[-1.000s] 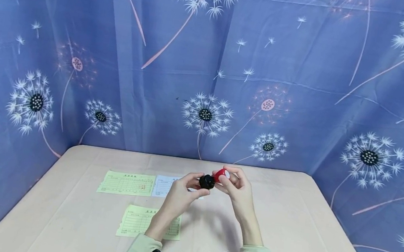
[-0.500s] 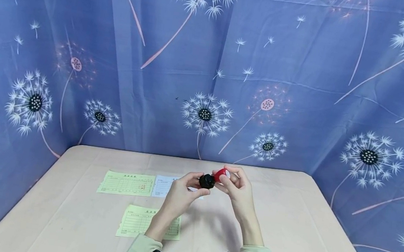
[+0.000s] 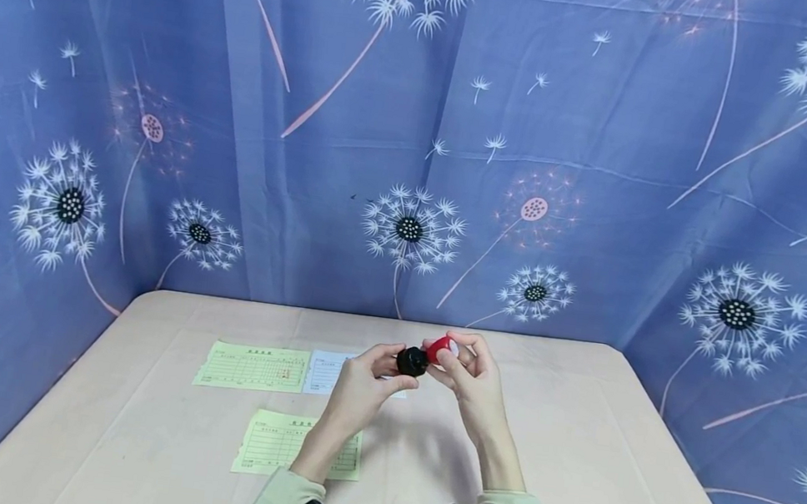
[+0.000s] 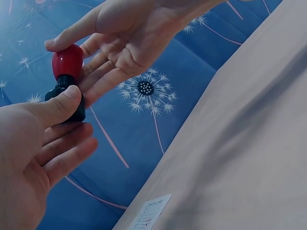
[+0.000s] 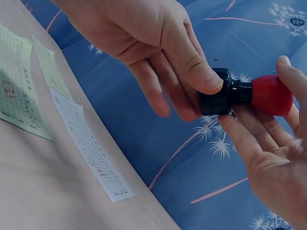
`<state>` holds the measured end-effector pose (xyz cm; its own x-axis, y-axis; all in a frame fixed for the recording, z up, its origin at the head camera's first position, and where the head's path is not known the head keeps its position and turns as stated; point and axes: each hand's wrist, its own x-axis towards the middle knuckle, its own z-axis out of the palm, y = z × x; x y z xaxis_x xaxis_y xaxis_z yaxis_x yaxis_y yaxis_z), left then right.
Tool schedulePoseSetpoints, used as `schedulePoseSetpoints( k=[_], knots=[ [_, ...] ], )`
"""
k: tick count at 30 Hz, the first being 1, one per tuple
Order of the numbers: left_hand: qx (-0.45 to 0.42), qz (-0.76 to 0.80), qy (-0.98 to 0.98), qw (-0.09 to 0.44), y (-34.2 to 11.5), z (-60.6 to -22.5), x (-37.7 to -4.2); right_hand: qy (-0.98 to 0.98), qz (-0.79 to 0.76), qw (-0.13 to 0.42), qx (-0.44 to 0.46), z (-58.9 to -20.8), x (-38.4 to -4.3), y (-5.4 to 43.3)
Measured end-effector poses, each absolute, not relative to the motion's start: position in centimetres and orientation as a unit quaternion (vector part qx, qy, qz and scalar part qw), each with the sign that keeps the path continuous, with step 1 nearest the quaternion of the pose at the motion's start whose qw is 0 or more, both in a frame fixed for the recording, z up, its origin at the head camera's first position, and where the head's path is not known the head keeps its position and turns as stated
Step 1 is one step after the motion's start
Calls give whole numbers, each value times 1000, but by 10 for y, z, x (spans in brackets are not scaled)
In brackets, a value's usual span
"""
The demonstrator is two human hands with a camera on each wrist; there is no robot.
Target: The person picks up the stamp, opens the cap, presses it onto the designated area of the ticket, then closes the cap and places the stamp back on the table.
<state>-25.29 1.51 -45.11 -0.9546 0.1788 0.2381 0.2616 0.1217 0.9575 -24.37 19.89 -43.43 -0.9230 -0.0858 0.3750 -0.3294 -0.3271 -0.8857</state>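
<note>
Both hands hold one stamp with a black body [image 3: 412,361] and a rounded red handle [image 3: 443,348], raised over the far middle of the table. My left hand [image 3: 360,385] pinches the black body between thumb and fingers, as the left wrist view shows, where the stamp [image 4: 67,62] stands nearly upright. My right hand [image 3: 479,386] grips the red handle, its thumb on the handle's end. In the right wrist view the stamp [image 5: 272,95] lies sideways, and the right fingers reach along its underside to the black body. The body's stamping face is hidden.
A green printed slip [image 3: 249,369] with red marks lies at the table's far left, beside a pale blue slip [image 3: 325,373] partly covered by the left hand. Nearer lies a second green slip [image 3: 270,444], partly under the left forearm. A blue dandelion-patterned curtain [image 3: 315,233] surrounds the table [image 3: 573,475].
Both hands and the stamp have shifted very slightly to the left. The grip looks the same, and the slips have not moved.
</note>
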Motion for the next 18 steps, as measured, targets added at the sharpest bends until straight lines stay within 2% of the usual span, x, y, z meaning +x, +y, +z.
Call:
schedulePoseSetpoints(
  k=[18],
  knots=[
    [-145,-625,-766,29,14,-449,-251,-593,781,49,189,-435,-245,200]
  ],
)
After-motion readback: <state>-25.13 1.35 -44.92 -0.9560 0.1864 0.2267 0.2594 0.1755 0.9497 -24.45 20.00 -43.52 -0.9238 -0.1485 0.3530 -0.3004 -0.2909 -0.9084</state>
